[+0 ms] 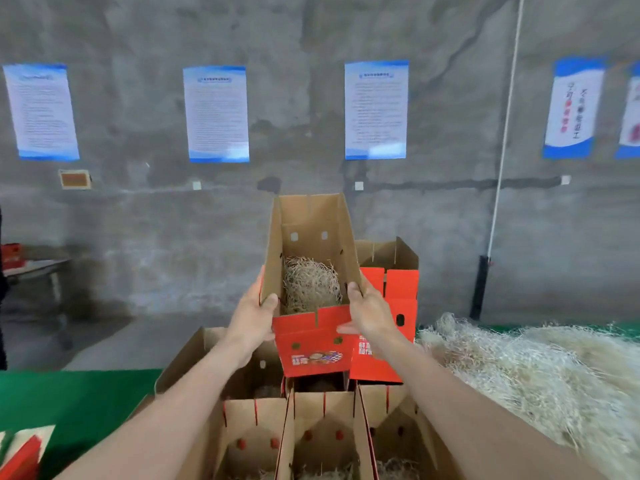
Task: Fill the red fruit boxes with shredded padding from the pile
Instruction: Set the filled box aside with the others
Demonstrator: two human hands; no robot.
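Red fruit box [313, 344], its flaps standing open, was held up in the head view between both hands, tipped so that its mouth faced the camera. The left hand [254, 323] clamped the box's left wall, its thumb hooked over the edge and its other fingers hidden behind the cardboard. The right hand [370, 313] clamped the right wall likewise, thumb pressed on the wall's edge and one fingertip showing on the red front panel. Between the two thumbs, deep inside the box, sat a wad of shredded padding [311, 284]. Just behind the right fingers stood a second red box [398, 296], also open. Below both wrists stood a row of open boxes [322, 420], with strands showing in the nearest ones. Well to the right of the right fingers lay the pile [540, 372]; a green cloth [69, 400] showed low to the left of the left fingers.
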